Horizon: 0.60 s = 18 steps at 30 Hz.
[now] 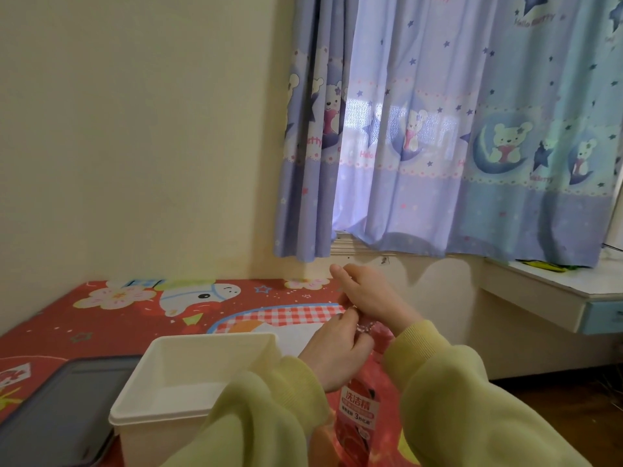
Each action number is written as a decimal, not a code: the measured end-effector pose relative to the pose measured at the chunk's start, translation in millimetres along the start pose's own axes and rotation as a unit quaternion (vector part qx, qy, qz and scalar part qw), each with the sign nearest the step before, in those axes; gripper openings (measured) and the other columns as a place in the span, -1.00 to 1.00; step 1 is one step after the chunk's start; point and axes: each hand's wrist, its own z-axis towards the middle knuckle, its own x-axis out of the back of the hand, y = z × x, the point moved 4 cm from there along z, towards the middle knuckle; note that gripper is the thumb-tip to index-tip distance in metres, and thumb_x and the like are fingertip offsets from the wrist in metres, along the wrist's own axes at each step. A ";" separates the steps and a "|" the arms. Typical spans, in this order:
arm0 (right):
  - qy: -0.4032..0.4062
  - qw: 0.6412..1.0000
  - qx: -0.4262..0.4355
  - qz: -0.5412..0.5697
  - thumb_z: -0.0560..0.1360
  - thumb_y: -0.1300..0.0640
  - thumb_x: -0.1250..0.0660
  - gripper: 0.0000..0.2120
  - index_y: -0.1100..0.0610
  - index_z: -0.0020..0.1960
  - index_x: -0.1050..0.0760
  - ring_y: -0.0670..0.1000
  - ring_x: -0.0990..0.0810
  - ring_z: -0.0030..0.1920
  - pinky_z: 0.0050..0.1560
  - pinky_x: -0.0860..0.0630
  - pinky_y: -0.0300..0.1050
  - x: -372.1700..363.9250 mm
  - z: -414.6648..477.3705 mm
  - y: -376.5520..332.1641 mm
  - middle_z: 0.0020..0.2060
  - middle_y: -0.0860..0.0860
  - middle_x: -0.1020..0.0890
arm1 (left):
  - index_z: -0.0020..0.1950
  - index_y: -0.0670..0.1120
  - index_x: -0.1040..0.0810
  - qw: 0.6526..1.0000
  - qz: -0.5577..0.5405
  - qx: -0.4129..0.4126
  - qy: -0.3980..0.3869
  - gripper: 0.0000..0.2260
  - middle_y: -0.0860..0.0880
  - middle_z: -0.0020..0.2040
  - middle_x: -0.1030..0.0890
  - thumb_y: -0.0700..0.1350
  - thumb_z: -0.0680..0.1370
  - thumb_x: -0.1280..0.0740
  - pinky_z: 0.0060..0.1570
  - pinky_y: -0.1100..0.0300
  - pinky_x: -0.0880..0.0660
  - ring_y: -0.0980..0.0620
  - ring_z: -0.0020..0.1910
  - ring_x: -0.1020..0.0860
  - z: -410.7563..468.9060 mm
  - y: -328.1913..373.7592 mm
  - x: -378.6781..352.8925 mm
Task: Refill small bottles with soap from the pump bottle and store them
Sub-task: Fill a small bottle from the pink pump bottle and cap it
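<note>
A pink pump bottle (359,419) with a red label stands on the patterned cloth at the lower middle of the head view. My right hand (367,294) sits on top of its pump head, fingers curled over it. My left hand (333,352) is closed around the bottle's neck just below, and something small seems pinched at its fingertips; I cannot tell what it is. The pump head and spout are hidden by both hands. No small bottle shows clearly. Both arms wear pale green sleeves.
A white open plastic bin (141,396) stands left of the bottle, with a grey lid (54,412) flat beside it. The red cartoon cloth (101,318) covers the surface. A wall and curtained window are behind; a white desk (556,291) is at right.
</note>
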 end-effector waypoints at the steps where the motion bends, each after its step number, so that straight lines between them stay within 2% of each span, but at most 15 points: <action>1: 0.000 1.000 -0.002 0.000 0.60 -0.09 -0.07 -0.52 0.33 -0.06 -0.49 0.12 -0.57 -0.14 -0.05 -0.47 -0.03 -0.2 -0.3 0.2 -0.18 0.20 -0.65 | -0.05 -0.12 -0.36 1.000 0.003 0.005 -0.003 -0.84 -0.07 -0.16 -0.44 -0.07 0.49 -0.08 -0.18 0.13 -0.35 -0.01 -0.21 -0.38 0.1 -1.0 -0.8; 3: -0.010 1.000 -0.005 0.002 0.60 -0.09 -0.07 -0.54 0.30 -0.08 -0.48 0.09 -0.56 -0.17 -0.06 -0.45 -0.05 -3.0 -1.6 1.0 -0.24 0.16 -0.62 | -0.06 -0.11 -0.35 1.000 0.013 0.016 -0.010 -0.80 -0.09 -0.13 -0.45 -0.02 0.44 -0.05 -0.17 0.12 -0.33 -0.03 -0.19 -0.39 0.7 -5.1 -3.1; 5: -0.012 1.000 -0.007 0.003 0.60 -0.09 -0.08 -0.57 0.25 -0.13 -0.46 0.07 -0.54 -0.19 -0.08 -0.44 -0.06 -4.0 -3.9 2.1 -0.25 0.14 -0.61 | -0.09 -0.09 -0.32 1.000 0.012 0.021 -0.012 -0.87 -0.08 -0.14 -0.43 -0.05 0.47 -0.08 -0.18 0.13 -0.30 -0.03 -0.19 -0.38 0.6 -7.2 -5.0; 7: -0.013 1.000 -0.010 0.005 0.59 -0.09 -0.08 -0.55 0.29 -0.12 -0.47 0.06 -0.53 -0.22 -0.08 -0.46 -0.05 -3.9 -4.1 2.7 -0.24 0.17 -0.62 | -0.07 -0.11 -0.35 1.000 0.006 0.025 -0.012 -0.89 -0.09 -0.14 -0.44 -0.09 0.51 -0.10 -0.18 0.14 -0.32 -0.02 -0.19 -0.38 -0.6 -6.7 -4.8; 10: -0.015 1.000 -0.010 -0.006 0.60 -0.07 -0.09 -0.58 0.24 -0.22 -0.43 0.05 -0.51 -0.25 -0.15 -0.46 -0.06 -0.5 -1.1 -0.6 -0.30 0.13 -0.60 | -0.03 -0.13 -0.37 1.000 -0.010 0.021 -0.005 -0.79 -0.09 -0.12 -0.45 -0.04 0.45 -0.08 -0.14 0.10 -0.35 -0.01 -0.18 -0.38 -1.0 -1.6 -0.9; 12: -0.010 1.000 -0.008 -0.001 0.60 -0.05 -0.08 -0.61 0.19 -0.26 -0.39 0.05 -0.52 -0.25 -0.18 -0.44 -0.08 3.3 0.7 -4.2 -0.31 0.11 -0.58 | -0.08 -0.08 -0.33 1.000 -0.021 0.015 0.007 -0.86 -0.04 -0.14 -0.41 -0.04 0.47 -0.09 -0.15 0.13 -0.31 0.01 -0.17 -0.35 -1.1 3.6 3.4; 14: -0.011 1.000 -0.010 0.011 0.60 -0.04 -0.08 -0.60 0.25 -0.17 -0.44 0.07 -0.53 -0.23 -0.18 -0.46 -0.07 6.5 1.3 -6.7 -0.24 0.20 -0.62 | -0.10 -0.05 -0.28 1.000 -0.021 0.012 0.015 -0.97 -0.01 -0.13 -0.38 -0.12 0.53 -0.13 -0.16 0.18 -0.24 0.02 -0.16 -0.33 -1.2 7.1 6.1; 16: -0.009 1.000 -0.008 0.018 0.61 -0.03 -0.07 -0.57 0.32 -0.11 -0.45 0.06 -0.53 -0.23 -0.20 -0.47 -0.08 7.9 0.0 -8.5 -0.15 0.27 -0.65 | -0.12 -0.05 -0.27 1.000 -0.017 0.006 0.022 -0.94 0.01 -0.17 -0.36 -0.15 0.54 -0.14 -0.19 0.20 -0.22 0.04 -0.18 -0.31 -2.0 7.4 6.9; 18: 0.001 0.999 -0.003 0.036 0.61 -0.01 -0.08 -0.54 0.40 -0.01 -0.48 0.04 -0.55 -0.24 -0.19 -0.47 -0.10 8.9 -1.2 -8.5 -0.15 0.26 -0.66 | -0.14 -0.05 -0.27 0.999 -0.024 0.007 0.024 -0.92 0.05 -0.23 -0.34 -0.15 0.55 -0.14 -0.28 0.23 -0.23 0.08 -0.25 -0.31 -3.3 6.0 6.8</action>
